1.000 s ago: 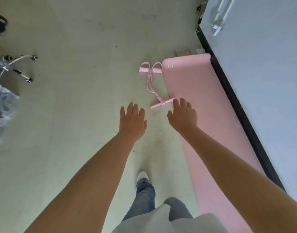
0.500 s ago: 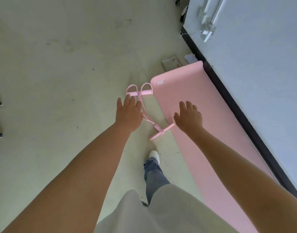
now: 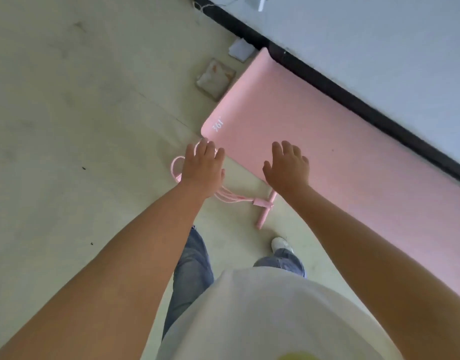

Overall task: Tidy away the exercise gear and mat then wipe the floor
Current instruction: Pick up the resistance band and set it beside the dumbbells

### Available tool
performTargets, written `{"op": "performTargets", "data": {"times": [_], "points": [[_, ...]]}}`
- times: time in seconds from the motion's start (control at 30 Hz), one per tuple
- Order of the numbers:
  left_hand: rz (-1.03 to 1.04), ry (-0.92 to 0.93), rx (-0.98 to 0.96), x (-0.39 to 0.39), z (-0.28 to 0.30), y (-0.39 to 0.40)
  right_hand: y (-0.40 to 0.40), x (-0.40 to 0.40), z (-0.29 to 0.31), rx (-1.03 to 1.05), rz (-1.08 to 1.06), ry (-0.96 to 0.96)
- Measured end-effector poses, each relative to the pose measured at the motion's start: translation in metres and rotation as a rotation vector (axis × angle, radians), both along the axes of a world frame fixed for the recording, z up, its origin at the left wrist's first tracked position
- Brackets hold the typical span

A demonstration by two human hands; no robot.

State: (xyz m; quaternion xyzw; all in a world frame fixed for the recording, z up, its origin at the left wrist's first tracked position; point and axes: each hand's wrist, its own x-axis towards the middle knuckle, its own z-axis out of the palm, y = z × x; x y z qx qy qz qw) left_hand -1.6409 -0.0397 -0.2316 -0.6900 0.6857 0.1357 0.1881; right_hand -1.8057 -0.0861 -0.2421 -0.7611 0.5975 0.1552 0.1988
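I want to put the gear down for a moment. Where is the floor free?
Free: the wide floor left of the left hand. Crowded: around the pink pull rope beside the mat, and near the wall, where scraps lie.

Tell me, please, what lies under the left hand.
Under the left hand lies the pink pedal resistance band on the floor. One foot loop shows at the left; its cords run toward the T-bar handle. The hand covers the other loop and the pedal bar.

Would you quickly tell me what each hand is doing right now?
Left hand: open, holding nothing, above the pink pedal resistance band.
Right hand: open, empty, over the pink mat.
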Motion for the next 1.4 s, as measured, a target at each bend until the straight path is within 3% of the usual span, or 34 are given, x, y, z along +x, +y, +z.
{"op": "performTargets", "data": {"times": [0.1,0.33,0.63,0.87,1.0,1.07,1.2,1.27,1.33,1.4], "points": [[-0.209,0.061,0.115,0.023,-0.039,-0.014,0.018,0.013,-0.044,0.107,-0.171,0.075],[-0.423,-0.003,0.291,0.068,-0.161,-0.03,0.049,0.033,-0.155,0.266,-0.394,0.167],[-0.466,-0.136,0.35,0.101,-0.419,-0.01,0.08,0.021,-0.419,0.311,-0.452,0.231],[-0.63,-0.068,0.037,0.119,-0.59,-0.029,0.086,-0.014,-0.587,-0.013,-0.377,0.17],[-0.783,-0.098,0.082,0.112,-0.624,-0.041,0.082,-0.018,-0.624,-0.153,-0.196,0.168],[-0.836,-0.265,0.226,0.102,-0.614,-0.043,0.083,-0.022,-0.627,-0.165,-0.222,0.141],[-0.758,-0.227,0.273,0.104,-0.612,-0.051,0.087,-0.038,-0.617,-0.223,-0.315,0.119],[-0.826,-0.202,0.213,0.105,-0.607,-0.05,0.092,-0.043,-0.617,-0.265,-0.306,0.086],[-0.828,-0.066,0.107,0.113,-0.616,-0.048,0.094,-0.044,-0.617,-0.361,-0.284,0.058],[-0.789,-0.151,0.163,0.111,-0.614,-0.047,0.094,-0.047,-0.621,-0.386,-0.291,0.013]]}}
